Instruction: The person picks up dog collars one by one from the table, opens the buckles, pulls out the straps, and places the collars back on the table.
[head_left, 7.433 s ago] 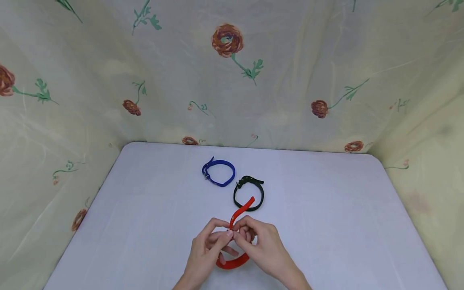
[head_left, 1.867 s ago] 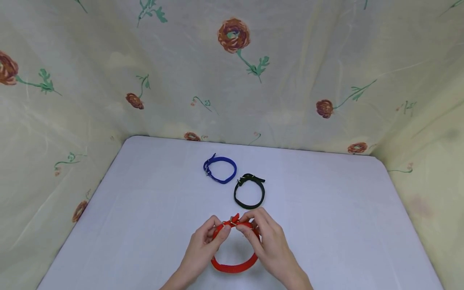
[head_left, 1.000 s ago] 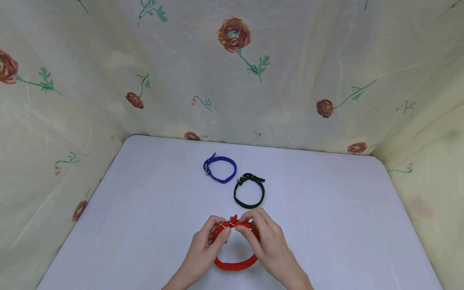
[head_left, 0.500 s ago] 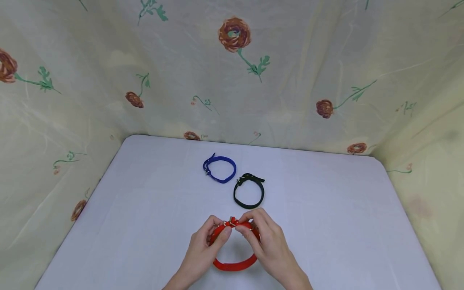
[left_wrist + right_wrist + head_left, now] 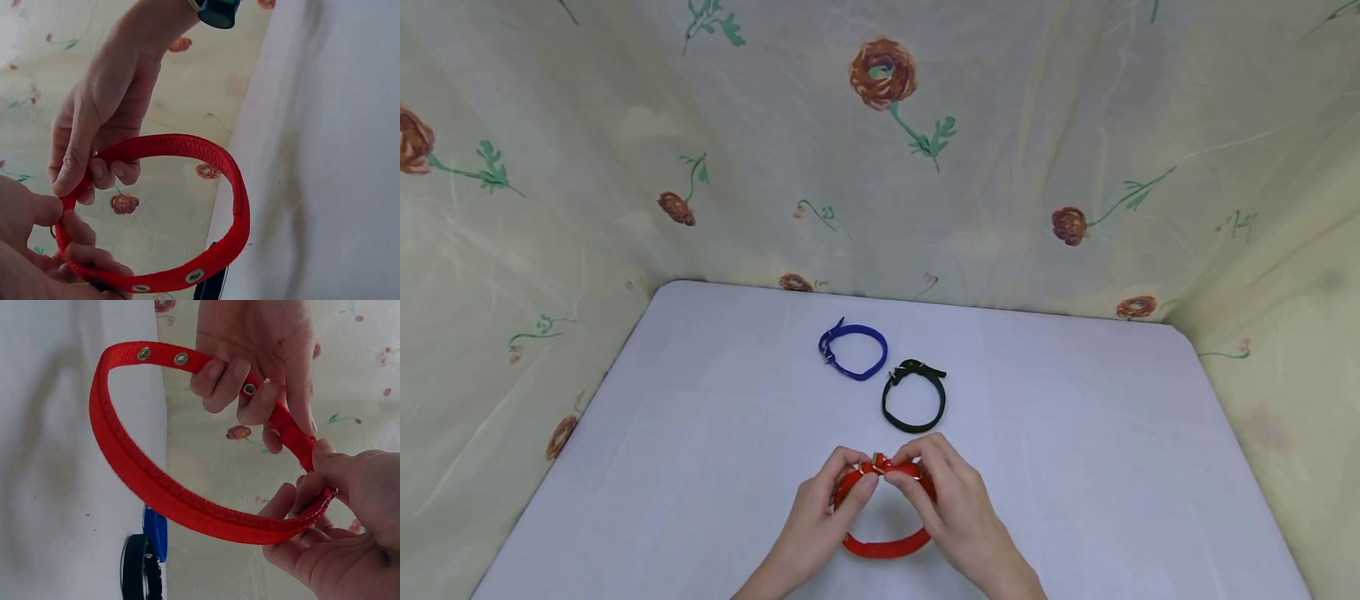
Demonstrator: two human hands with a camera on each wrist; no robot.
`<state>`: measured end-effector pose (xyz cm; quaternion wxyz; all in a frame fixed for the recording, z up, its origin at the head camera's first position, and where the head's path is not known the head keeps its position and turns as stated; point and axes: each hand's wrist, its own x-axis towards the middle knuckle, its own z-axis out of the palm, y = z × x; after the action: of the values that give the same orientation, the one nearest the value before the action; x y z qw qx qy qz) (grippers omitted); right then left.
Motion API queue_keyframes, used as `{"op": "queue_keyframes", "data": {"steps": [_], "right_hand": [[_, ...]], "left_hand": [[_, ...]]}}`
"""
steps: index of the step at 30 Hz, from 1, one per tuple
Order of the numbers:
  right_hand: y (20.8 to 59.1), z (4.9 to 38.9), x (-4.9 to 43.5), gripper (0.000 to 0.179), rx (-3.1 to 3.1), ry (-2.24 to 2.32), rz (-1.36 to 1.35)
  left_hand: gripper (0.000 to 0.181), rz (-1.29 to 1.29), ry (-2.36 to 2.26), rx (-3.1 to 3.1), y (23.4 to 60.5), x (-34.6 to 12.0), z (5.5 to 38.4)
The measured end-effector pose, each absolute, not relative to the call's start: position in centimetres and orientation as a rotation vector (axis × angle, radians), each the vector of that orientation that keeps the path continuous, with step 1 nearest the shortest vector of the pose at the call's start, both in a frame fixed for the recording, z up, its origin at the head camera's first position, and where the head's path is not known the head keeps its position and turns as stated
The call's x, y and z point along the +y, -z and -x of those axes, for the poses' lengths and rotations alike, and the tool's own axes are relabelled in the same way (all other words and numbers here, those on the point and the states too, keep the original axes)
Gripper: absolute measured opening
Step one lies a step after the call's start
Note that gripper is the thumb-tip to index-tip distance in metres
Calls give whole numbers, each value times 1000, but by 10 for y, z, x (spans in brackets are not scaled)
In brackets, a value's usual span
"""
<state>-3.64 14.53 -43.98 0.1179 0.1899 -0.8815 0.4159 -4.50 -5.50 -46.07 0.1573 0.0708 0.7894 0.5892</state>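
floral cloth behind the table, left-hand grip and right-hand grip both pinch the red collar, one each side of its buckle, rest looping toward the person.

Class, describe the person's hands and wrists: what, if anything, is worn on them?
The left hand and right hand are bare: no gloves or rings show, and no sleeves reach into view. In the left wrist view, a dark, rounded device shows at the right wrist, cut off by the frame.
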Motion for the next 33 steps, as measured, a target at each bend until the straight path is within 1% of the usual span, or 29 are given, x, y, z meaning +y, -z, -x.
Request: {"op": "queue_keyframes", "data": {"steps": [4,8,13,17,21,23,29,33], "right_hand": [[440,37,145,27,-2561,-1219,-566],[439,37,146,29,-2532,-1220,-563],[438,37,146,25,-2533,-1222,-545],[437,38,149,23,-2525,-1257,-524],[436,39,155,22,-2463,-1299,-487],[435,40,159,20,-2427,-1319,-441],[432,44,174,18,-2396,-1382,-219],[433,48,189,18,-2374,-1499,-110]], "left_hand": [[31,-120,-1714,2261,460,-55,46],[34,-4,-1731,2259,458,-55,46],[37,72,-1694,2258,458,-55,48],[45,128,-1672,2241,457,-56,50],[52,153,-1832,2093,456,-61,51],[48,152,-1940,1997,456,-64,51],[26,202,-2180,1855,459,-75,53],[28,268,-2250,1866,459,-87,58]]}}
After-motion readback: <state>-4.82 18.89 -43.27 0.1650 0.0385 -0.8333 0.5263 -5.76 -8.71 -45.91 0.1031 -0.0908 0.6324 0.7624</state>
